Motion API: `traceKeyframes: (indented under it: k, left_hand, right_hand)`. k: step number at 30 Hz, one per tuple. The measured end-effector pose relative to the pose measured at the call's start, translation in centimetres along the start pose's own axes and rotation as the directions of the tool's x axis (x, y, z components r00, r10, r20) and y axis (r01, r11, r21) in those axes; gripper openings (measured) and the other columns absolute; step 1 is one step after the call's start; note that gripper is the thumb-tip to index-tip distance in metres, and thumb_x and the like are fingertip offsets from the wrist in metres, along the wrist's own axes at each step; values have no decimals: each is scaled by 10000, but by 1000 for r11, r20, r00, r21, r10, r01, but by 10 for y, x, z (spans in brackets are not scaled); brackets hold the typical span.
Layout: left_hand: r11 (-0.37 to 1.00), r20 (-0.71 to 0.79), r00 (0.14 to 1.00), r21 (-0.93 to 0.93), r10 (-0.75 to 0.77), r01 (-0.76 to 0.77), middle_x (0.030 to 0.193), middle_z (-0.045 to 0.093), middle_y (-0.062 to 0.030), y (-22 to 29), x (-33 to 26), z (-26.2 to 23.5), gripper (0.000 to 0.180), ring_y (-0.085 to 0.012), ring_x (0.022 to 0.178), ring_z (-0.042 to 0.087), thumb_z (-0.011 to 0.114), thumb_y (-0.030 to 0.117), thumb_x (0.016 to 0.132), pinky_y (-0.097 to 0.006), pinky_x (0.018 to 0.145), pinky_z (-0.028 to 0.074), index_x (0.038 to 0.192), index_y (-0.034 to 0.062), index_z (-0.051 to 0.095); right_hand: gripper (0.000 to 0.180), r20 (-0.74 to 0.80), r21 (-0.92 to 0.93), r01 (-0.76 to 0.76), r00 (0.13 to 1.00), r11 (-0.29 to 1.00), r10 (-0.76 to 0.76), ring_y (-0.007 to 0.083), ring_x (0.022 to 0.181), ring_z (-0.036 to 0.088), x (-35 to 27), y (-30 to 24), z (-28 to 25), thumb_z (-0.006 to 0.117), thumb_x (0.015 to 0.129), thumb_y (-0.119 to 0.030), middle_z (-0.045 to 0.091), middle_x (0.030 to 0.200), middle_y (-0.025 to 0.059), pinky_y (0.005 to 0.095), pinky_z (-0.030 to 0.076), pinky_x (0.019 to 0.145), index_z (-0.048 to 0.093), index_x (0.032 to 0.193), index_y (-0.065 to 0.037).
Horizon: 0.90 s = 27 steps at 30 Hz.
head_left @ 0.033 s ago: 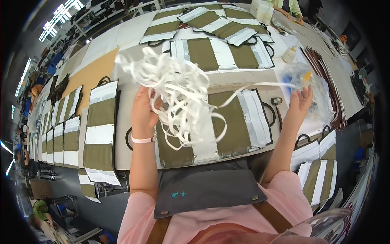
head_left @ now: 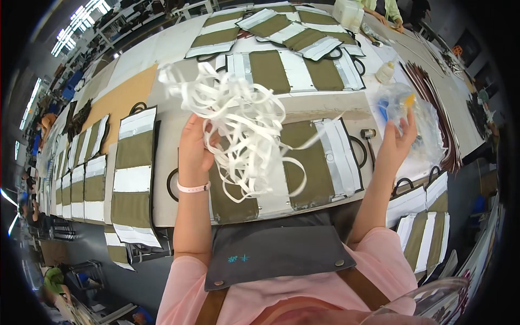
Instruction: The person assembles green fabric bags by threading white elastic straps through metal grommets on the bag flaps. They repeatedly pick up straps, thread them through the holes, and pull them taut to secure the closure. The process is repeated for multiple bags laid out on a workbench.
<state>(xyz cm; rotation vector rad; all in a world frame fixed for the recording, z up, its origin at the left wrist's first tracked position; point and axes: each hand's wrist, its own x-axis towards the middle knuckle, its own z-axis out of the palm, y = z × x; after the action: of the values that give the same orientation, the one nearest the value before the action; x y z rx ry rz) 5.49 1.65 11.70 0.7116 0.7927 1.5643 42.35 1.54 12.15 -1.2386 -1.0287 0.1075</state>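
Observation:
A big tangled bundle of white flat tape (head_left: 246, 127) hangs in the air in front of me, gripped at its left side by my left hand (head_left: 196, 146). One strand (head_left: 317, 138) trails from the bundle to the right, its end blurred. My right hand (head_left: 400, 132) is raised to the right, fingers apart and nothing in them; the strand does not reach it. Below the bundle lies an olive and white fabric panel (head_left: 311, 184) with black loop handles, partly hidden by the tape.
Similar panels (head_left: 271, 70) lie at the back and in a row on the left (head_left: 132, 179). On the right are a hammer (head_left: 369, 141), a clear plastic bag (head_left: 428, 130), a small bottle (head_left: 385, 72) and dark red strips (head_left: 433, 108). Another person's hands (head_left: 398, 24) are at the far right.
The strand that stretched across to my right hand has come away from it and sprung back left. The bundle and my left hand have shifted slightly right.

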Motion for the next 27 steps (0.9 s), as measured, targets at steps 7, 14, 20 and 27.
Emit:
traceKeyframes:
  k: [7,14,20,27]
  left_hand:
    - [976,12,999,213,-46,43,852,618,23,-15,-24,49,149,-43,697,489,586,126,933,-233,581,424,1050,45,631]
    - [961,109,994,272,19,-48,1000,683,-33,-23,-40,56,212,-71,842,617,589,139,947,-215,697,486,1111,17,645]
    - [967,-55,996,245,-63,75,795,658,17,2,-33,25,129,-27,611,543,614,150,933,-185,508,395,977,36,658]
    - [940,32,993,328,-110,94,790,658,-10,26,-22,-6,146,-31,581,531,616,137,931,-186,488,391,970,5,664]
  right_hand:
    - [308,489,220,684,539,695,-685,331,1022,547,-55,-91,43,706,724,-60,611,997,110,460,414,900,656,1028,-49]
    - [166,598,312,441,597,841,-535,276,895,546,-69,-85,83,672,805,-105,576,853,69,430,400,877,571,921,-44]
    - [206,853,500,-838,520,218,42,90,514,376,-18,-56,60,494,967,-182,402,605,-38,302,433,622,475,779,-101]
    - [205,894,432,-892,443,133,67,53,484,247,33,-17,13,452,986,-157,328,612,-46,225,242,461,468,793,-90]
